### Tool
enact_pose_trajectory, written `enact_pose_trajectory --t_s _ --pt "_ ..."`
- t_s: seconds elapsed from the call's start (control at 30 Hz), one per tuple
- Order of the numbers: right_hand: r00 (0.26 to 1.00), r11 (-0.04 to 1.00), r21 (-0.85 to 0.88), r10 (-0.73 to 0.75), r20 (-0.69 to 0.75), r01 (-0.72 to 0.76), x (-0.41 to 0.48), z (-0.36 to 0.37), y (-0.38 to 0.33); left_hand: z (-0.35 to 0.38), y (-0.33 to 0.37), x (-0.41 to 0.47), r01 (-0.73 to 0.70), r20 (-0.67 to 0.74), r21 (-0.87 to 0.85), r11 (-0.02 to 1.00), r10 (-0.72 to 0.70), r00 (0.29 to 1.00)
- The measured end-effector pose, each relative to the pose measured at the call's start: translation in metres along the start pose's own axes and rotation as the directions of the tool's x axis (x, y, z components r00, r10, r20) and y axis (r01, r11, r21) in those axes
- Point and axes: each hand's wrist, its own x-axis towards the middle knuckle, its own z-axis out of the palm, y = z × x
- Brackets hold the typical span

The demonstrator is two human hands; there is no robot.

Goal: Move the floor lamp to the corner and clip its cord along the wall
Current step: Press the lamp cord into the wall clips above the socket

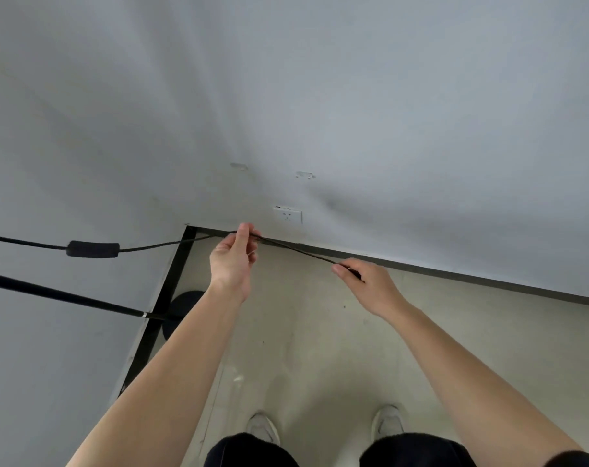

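The floor lamp's black pole (67,296) slants in from the left to its round black base (182,306) on the floor in the corner. A thin black cord (296,251) runs from the left edge through an inline switch (92,249) to my hands. My left hand (234,261) pinches the cord near the corner, fingers up. My right hand (367,281) pinches it lower right, so the stretch between them is taut. Two clear cord clips (239,166) (304,175) are stuck on the wall above, both without cord.
A white wall socket (288,215) sits just above the dark skirting board (454,273), right of my left hand. Grey walls meet at the corner on the left. The floor is pale concrete (320,348). My two white shoes (387,421) stand at the bottom.
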Motion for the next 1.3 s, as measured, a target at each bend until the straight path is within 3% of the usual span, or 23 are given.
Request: enact_pose_trajectory --t_s 0.1,0.2,0.43,0.7,0.87,1.0,1.1,1.2,1.3 --pt "0.999 0.996 0.083 -0.009 -0.054 0.013 0.032 0.017 0.011 -0.004 -0.021 0.027 0.034 0.080 -0.004 0.999 -0.033 0.996" --pt "0.999 0.993 0.104 -0.050 -0.021 0.052 0.064 0.036 0.015 -0.003 -0.044 0.051 0.047 0.204 0.051 0.998 -0.057 0.977" --pt "0.979 0.974 0.116 -0.189 -0.072 0.196 0.131 0.076 0.029 -0.008 -0.091 0.105 -0.130 0.352 0.169 0.977 0.063 0.934" --pt "0.942 0.939 0.107 -0.312 -0.121 0.325 0.166 0.114 0.051 -0.013 -0.117 0.160 -0.340 0.350 0.042 0.940 0.305 0.886" --pt "0.940 0.937 0.133 -0.302 -0.157 0.323 0.174 0.130 0.082 -0.009 -0.108 0.185 -0.339 0.196 -0.138 0.931 0.361 0.912" --pt "0.943 0.943 0.134 -0.281 -0.176 0.305 0.182 0.136 0.086 -0.015 -0.099 0.196 -0.288 0.076 -0.258 0.922 0.317 0.945" --pt "0.929 0.929 0.117 -0.329 -0.166 0.350 0.190 0.138 0.064 -0.018 -0.106 0.197 -0.219 0.206 -0.141 0.965 0.245 0.947" --pt "0.913 0.916 0.064 -0.385 -0.137 0.396 0.197 0.134 0.038 -0.017 -0.110 0.194 -0.271 0.357 0.050 0.961 0.236 0.904" --pt "0.902 0.908 0.065 -0.399 -0.166 0.414 0.200 0.123 0.026 -0.012 -0.097 0.191 -0.309 0.358 -0.009 0.951 0.291 0.887"
